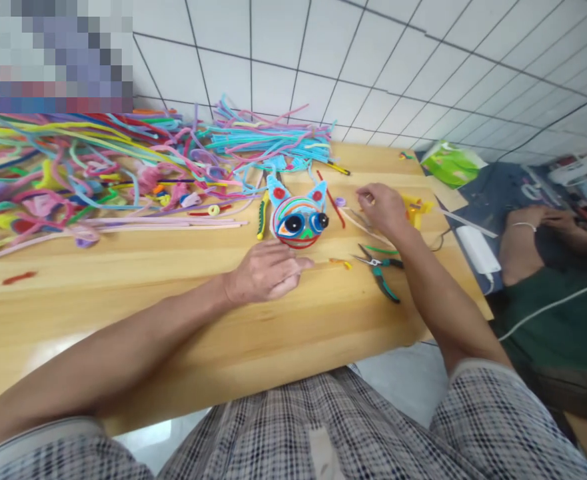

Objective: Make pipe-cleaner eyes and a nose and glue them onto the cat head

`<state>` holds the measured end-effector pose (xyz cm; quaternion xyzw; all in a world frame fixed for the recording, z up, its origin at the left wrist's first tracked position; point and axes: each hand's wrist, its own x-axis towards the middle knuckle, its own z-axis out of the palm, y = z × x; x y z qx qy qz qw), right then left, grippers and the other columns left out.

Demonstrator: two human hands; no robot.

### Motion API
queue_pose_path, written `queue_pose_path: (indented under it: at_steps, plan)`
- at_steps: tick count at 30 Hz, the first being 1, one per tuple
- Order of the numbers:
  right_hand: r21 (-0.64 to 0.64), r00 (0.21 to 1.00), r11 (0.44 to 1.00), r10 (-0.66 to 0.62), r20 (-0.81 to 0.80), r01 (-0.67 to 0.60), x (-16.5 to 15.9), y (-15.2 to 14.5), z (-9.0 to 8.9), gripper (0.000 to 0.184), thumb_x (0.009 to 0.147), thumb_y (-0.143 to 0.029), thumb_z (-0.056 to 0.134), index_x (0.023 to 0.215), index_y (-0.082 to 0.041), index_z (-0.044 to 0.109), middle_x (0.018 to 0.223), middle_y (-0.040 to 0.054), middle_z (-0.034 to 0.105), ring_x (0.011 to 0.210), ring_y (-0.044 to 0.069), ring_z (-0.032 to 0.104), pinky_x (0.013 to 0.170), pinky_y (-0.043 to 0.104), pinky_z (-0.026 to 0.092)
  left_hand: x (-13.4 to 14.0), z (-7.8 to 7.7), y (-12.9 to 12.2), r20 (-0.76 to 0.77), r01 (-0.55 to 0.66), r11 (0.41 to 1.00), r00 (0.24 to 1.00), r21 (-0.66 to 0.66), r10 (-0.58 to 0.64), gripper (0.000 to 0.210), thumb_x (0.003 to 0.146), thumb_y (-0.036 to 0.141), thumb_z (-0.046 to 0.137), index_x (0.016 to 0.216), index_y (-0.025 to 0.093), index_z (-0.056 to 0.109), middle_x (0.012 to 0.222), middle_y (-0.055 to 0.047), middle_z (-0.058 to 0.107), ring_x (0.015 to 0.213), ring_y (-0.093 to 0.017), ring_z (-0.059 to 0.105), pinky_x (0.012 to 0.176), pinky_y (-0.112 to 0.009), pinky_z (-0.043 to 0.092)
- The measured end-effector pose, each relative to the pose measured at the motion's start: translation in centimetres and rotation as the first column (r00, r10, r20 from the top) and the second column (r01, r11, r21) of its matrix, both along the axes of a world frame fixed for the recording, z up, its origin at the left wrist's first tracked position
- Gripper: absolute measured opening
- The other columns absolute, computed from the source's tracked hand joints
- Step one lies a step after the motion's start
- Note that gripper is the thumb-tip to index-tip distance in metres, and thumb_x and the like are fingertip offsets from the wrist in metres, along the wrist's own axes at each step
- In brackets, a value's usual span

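Note:
A round cat face (300, 227) made of coloured pipe cleaners stands on the wooden table, with blue ears, red spots and large black eyes. Just below it is my left hand (268, 272), its fingers curled and one digit pointing right; I see nothing in it. My right hand (384, 208) is raised to the right of the face, with fingers pinched together; anything between them is too small to make out. Pliers with green and black handles (384, 280) lie open between my hands, by a short orange-yellow piece (342, 264). A red pipe cleaner (337, 205) lies beside the face.
Loose pipe cleaners (98, 153) are heaped at the left, and a mostly blue bundle (268, 137) lies by the tiled wall. A yellow-and-green-handled tool (262, 217) is beside the face. At the right are a yellow object (417, 210), a white power strip (478, 250) and another person's arms (520, 243).

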<state>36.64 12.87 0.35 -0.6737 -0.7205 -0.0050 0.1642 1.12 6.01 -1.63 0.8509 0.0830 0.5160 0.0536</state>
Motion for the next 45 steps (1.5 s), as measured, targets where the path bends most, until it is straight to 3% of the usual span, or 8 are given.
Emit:
queue_pose_path:
  at_steps: [9, 15, 20, 25, 28, 33, 40, 45]
  plan:
    - [-0.203, 0.990, 0.972, 0.130, 0.051, -0.117, -3.4, 1.1, 0.4, 0.031, 0.105, -0.031, 0.056, 0.117, -0.017, 0.082, 0.124, 0.0196, 0.081, 0.115, 0.034, 0.072, 0.101, 0.045, 0.054, 0.0, 0.0, -0.2, -0.055, 0.021, 1.000, 0.998, 0.023, -0.019, 0.019, 0.101, 0.011, 0.059, 0.116, 0.018, 0.069, 0.076, -0.001, 0.074, 0.063, -0.016, 0.067, 0.062, -0.029, 0.053]
    - [-0.110, 0.949, 0.994, -0.019, -0.315, -0.016, -2.9, -0.8, 2.2, 0.028, 0.100, -0.046, 0.067, 0.093, -0.022, 0.078, 0.090, 0.0066, 0.080, 0.085, 0.024, 0.067, 0.080, 0.036, 0.051, 0.1, -0.6, -0.1, -0.098, 0.034, 0.999, 0.995, 0.033, -0.031, 0.018, 0.104, 0.013, 0.058, 0.118, 0.018, 0.069, 0.076, 0.000, 0.074, 0.063, -0.015, 0.068, 0.063, -0.029, 0.056]
    - [-0.241, 0.623, 0.966, -0.129, -0.772, -0.099, -4.2, -6.4, 4.2, 0.048, 0.081, -0.067, 0.086, 0.080, -0.022, 0.072, 0.069, -0.0009, 0.066, 0.061, 0.013, 0.054, 0.059, 0.027, 0.042, 0.1, -0.6, -0.2, -0.110, 0.058, 0.998, 0.992, 0.006, -0.057, 0.019, 0.103, 0.011, 0.058, 0.115, 0.018, 0.070, 0.078, -0.001, 0.075, 0.065, -0.017, 0.069, 0.065, -0.029, 0.057]
    - [-0.319, 0.325, 0.912, -0.229, -0.918, -0.257, -7.2, -12.1, 4.8, 0.051, 0.075, -0.068, 0.094, 0.082, -0.022, 0.073, 0.071, -0.0008, 0.067, 0.057, 0.010, 0.052, 0.050, 0.024, 0.037, 0.4, 0.8, -1.2, -0.096, 0.068, 0.970, 0.991, -0.232, -0.093, 0.019, 0.104, 0.012, 0.061, 0.117, 0.019, 0.073, 0.082, -0.001, 0.078, 0.067, -0.013, 0.071, 0.067, -0.024, 0.055]
    - [-0.315, 0.303, 0.897, -0.220, -0.927, -0.312, -8.6, -14.0, 4.2, 0.050, 0.077, -0.068, 0.093, 0.089, -0.022, 0.078, 0.073, -0.0005, 0.069, 0.058, 0.011, 0.054, 0.051, 0.025, 0.039, 0.7, 1.9, -2.0, -0.123, 0.055, 0.868, 0.984, -0.493, -0.132, 0.023, 0.107, 0.020, 0.061, 0.128, 0.018, 0.070, 0.082, 0.002, 0.075, 0.067, -0.011, 0.068, 0.067, -0.022, 0.054]
    - [-0.188, 0.384, 0.947, -0.076, -0.920, -0.261, -9.8, -15.8, 2.7, 0.044, 0.086, -0.067, 0.086, 0.093, -0.024, 0.078, 0.078, -0.0007, 0.073, 0.064, 0.013, 0.059, 0.059, 0.028, 0.050, 1.4, 2.9, -3.2, -0.132, 0.069, 0.578, 0.946, -0.813, -0.298, 0.032, 0.105, 0.033, 0.066, 0.133, 0.017, 0.064, 0.086, 0.000, 0.073, 0.072, -0.012, 0.066, 0.067, -0.023, 0.052]
    - [0.214, 0.759, 0.935, 0.355, -0.545, -0.283, -10.9, -17.8, 1.5, 0.011, 0.104, -0.034, 0.072, 0.104, -0.033, 0.083, 0.105, 0.0050, 0.086, 0.094, 0.025, 0.079, 0.087, 0.044, 0.064, 2.0, 1.6, -5.2, 0.263, 0.278, 0.013, 0.921, -0.960, -0.289, 0.044, 0.096, 0.050, 0.084, 0.120, 0.018, 0.065, 0.103, -0.006, 0.079, 0.082, -0.014, 0.074, 0.072, -0.026, 0.061]
    - [0.253, 0.771, 0.917, 0.397, -0.498, -0.309, -11.2, -18.1, 1.0, 0.009, 0.102, -0.030, 0.074, 0.109, -0.031, 0.080, 0.105, 0.0049, 0.087, 0.094, 0.025, 0.081, 0.089, 0.044, 0.065, 1.7, 0.4, -5.9, 0.334, 0.335, -0.031, 0.921, -0.942, -0.202, 0.050, 0.090, 0.051, 0.092, 0.120, 0.018, 0.068, 0.107, -0.006, 0.080, 0.084, -0.013, 0.075, 0.075, -0.025, 0.063]
